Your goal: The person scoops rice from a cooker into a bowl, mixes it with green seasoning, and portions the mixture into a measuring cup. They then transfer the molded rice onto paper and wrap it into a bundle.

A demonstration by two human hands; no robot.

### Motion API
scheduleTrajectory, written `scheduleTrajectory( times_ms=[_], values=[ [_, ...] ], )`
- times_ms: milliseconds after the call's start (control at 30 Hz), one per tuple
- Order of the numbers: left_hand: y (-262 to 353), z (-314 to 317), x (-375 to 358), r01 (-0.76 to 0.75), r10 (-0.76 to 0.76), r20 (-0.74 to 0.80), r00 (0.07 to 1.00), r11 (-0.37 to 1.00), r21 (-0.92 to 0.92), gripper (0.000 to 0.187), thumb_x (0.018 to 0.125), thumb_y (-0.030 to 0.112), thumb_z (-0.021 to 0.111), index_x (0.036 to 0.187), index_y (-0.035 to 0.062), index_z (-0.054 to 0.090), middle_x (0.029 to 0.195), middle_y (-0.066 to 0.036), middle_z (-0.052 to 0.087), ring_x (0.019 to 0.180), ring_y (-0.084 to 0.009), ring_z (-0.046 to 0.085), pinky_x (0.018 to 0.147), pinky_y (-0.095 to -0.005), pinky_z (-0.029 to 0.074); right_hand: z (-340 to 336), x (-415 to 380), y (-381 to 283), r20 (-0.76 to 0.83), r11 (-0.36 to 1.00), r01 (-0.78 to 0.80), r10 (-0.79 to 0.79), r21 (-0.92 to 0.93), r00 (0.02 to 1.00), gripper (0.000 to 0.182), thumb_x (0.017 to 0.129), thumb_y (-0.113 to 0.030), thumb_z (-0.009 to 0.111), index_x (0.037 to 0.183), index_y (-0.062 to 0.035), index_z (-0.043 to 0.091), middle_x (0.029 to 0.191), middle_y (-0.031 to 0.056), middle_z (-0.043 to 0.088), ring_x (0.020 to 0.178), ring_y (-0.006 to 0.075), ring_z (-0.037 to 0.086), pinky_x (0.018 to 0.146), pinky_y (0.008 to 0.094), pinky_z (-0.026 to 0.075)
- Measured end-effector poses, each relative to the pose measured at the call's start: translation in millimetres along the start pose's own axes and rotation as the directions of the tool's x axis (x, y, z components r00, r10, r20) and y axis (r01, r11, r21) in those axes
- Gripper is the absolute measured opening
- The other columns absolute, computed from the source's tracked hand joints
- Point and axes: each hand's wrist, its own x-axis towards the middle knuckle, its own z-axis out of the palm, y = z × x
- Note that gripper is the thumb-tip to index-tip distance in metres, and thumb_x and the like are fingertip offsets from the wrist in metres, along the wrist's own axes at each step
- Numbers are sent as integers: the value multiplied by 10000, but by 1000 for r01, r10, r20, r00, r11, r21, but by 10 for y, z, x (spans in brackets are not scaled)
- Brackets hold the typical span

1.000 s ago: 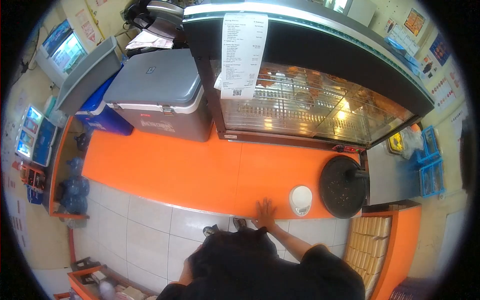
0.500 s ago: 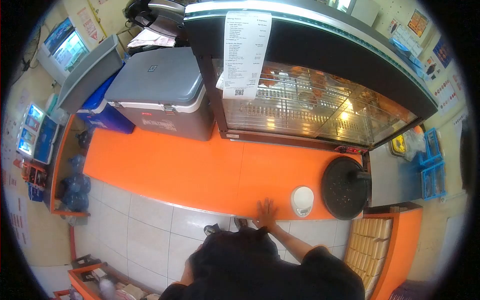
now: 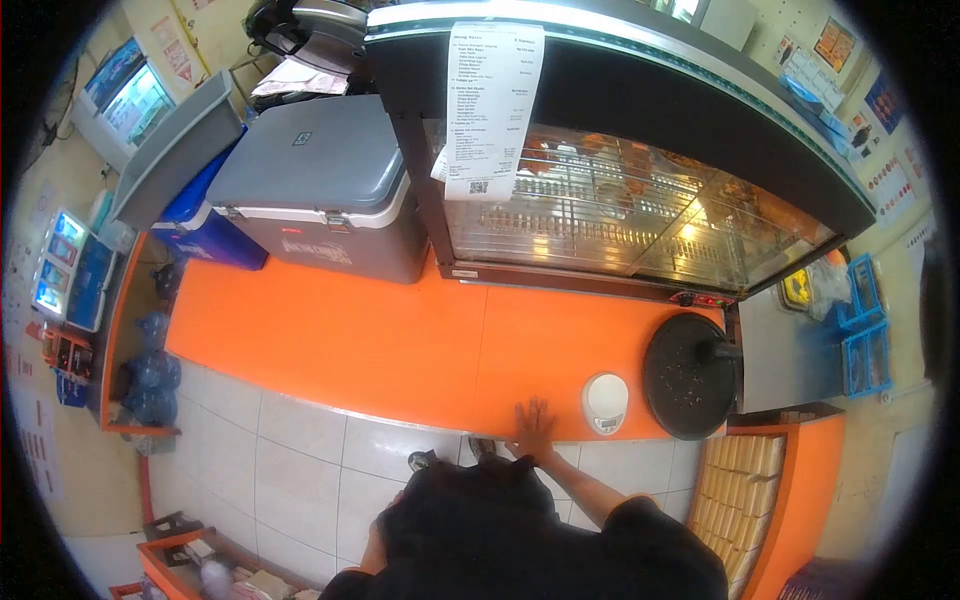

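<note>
My right hand (image 3: 533,430) lies flat on the front edge of the orange counter (image 3: 330,330), fingers spread, holding nothing. Just right of it sits a small white digital kitchen scale (image 3: 605,400) with nothing on its round top. Beyond the scale lies a round black board (image 3: 690,385) with small crumbs on it and a dark handle-like object at its right edge. Of my left arm (image 3: 375,550), only a strip of skin shows beside my dark clothing; the fingers of that hand are hidden.
A lit glass food warmer (image 3: 640,210) stands at the counter's back, with a printed receipt (image 3: 490,120) stuck on its front. Grey (image 3: 340,235) and blue (image 3: 215,235) cooler boxes stand at the back left. Stacked boxes (image 3: 738,500) fill the shelf at lower right.
</note>
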Motion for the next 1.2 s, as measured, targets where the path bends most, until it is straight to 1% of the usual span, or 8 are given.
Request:
scheduleTrajectory(
  times_ms=[100, 633, 733, 767, 833, 900, 1000, 1200],
  values=[
    [-68, 22, 13, -1, 1, -9, 1000, 1000, -15, 343, 914, 225, 556, 1141, -29, 603, 1090, -160, 647, 952, -259, 647, 834, -363, 515, 102, -7, 53, -234, 980, 90, -131, -180, 963, 989, 788, -558, 565, 1507, -60, 104, 1522, 319, -44, 1390, 526, -91, 971, 768, -30],
    [-284, -756, 1082, -149, 159, 61, 985, 978, -147, 344, 932, 222, 531, 1153, -34, 595, 1112, -167, 639, 971, -260, 642, 855, -366, 509, 82, 25, 7, 77, 991, -131, 134, -35, 988, 892, 793, -470, 604, 1481, -76, 195, 1512, 287, 129, 1384, 490, 148, 1057, 628, 234],
    [-593, -1307, 1188, -143, 153, 32, 988, 969, -201, 345, 935, 222, 527, 1155, -35, 594, 1116, -168, 638, 975, -260, 641, 859, -367, 508, 275, 180, 123, 315, 967, -47, 127, -249, 940, 839, 780, -453, 623, 1409, 14, 324, 1428, 274, 324, 1348, 443, 251, 1080, 559, 233],
    [-739, -1494, 1197, -138, 147, 23, 989, 965, -225, 345, 936, 221, 525, 1156, -36, 593, 1117, -169, 637, 976, -261, 641, 861, -367, 508, -203, 417, -317, 658, 927, 9, 258, -374, 708, 803, 780, -457, 630, 1355, 47, 385, 1385, 256, 385, 1321, 417, 308, 1090, 538, 224],
    [-959, -1843, 1172, -121, 130, 17, 991, 956, -269, 345, 939, 221, 522, 1158, -36, 592, 1120, -170, 636, 978, -261, 640, 863, -367, 507, 279, 197, -191, 183, 952, -101, 158, -288, 970, 688, 807, -329, 622, 1366, 7, 402, 1388, 221, 407, 1310, 369, 361, 1090, 483, 264],
    [-1162, -2212, 1134, -101, 114, 27, 993, 949, -298, 345, 941, 221, 519, 1159, -37, 591, 1123, -170, 635, 981, -261, 640, 866, -367, 506, 802, 384, -62, 183, 959, -203, 240, -197, 953, 697, 783, -265, 644, 1380, -8, 391, 1398, 216, 396, 1308, 370, 357, 1076, 479, 295],
    [-1547, -2677, 1074, -57, 78, 49, 996, 941, -332, 346, 944, 220, 514, 1161, -38, 590, 1127, -172, 634, 985, -261, 639, 870, -368, 505, 337, 797, -1726, 384, 839, -419, 535, -347, 753, 707, 751, -207, 673, 1378, -36, 393, 1404, 231, 377, 1295, 376, 362, 1050, 469, 341],
    [-1932, -3996, 1661, -14, 22, 14, 1000, 916, -402, 347, 951, 219, 505, 1166, -40, 587, 1135, -174, 630, 992, -262, 637, 878, -369, 503, 541, 1657, -4488, -151, 970, -241, 241, 14, 959, 584, 738, -123, 661, 1290, -100, 472, 1375, 250, 380, 1282, 404, 358, 1057, 506, 311]
  ],
)
